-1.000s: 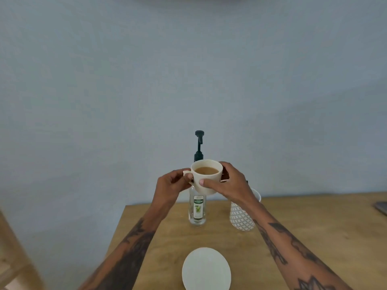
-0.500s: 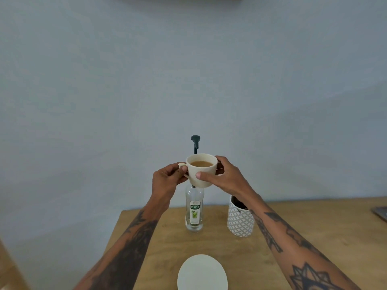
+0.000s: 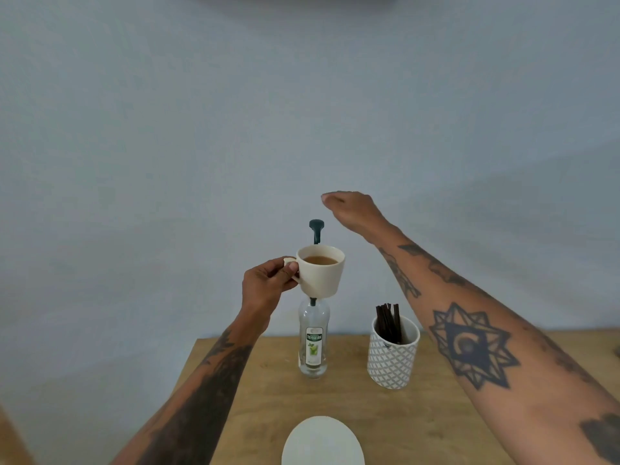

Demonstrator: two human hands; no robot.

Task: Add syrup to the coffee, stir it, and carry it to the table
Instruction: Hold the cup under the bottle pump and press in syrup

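My left hand (image 3: pixel 268 283) grips the handle of a cream cup (image 3: pixel 322 276) holding light brown coffee, raised in the air in front of the syrup bottle. The clear syrup bottle (image 3: pixel 313 344) stands on the wooden table, and its dark pump head (image 3: pixel 316 226) shows just above the cup's rim. My right hand (image 3: pixel 352 209) hovers above and to the right of the pump head, holding nothing, its fingers mostly hidden behind the back of the hand. A white patterned pot (image 3: pixel 392 355) with several dark stir sticks (image 3: pixel 389 322) stands right of the bottle.
A white round saucer (image 3: pixel 322 443) lies at the near edge of the wooden table (image 3: pixel 268 397). A plain pale wall fills the background. A light wooden piece shows at the lower left corner.
My right hand has let go of the cup and risen above the pump head. The cup now hangs from my left hand alone, still in front of the bottle.
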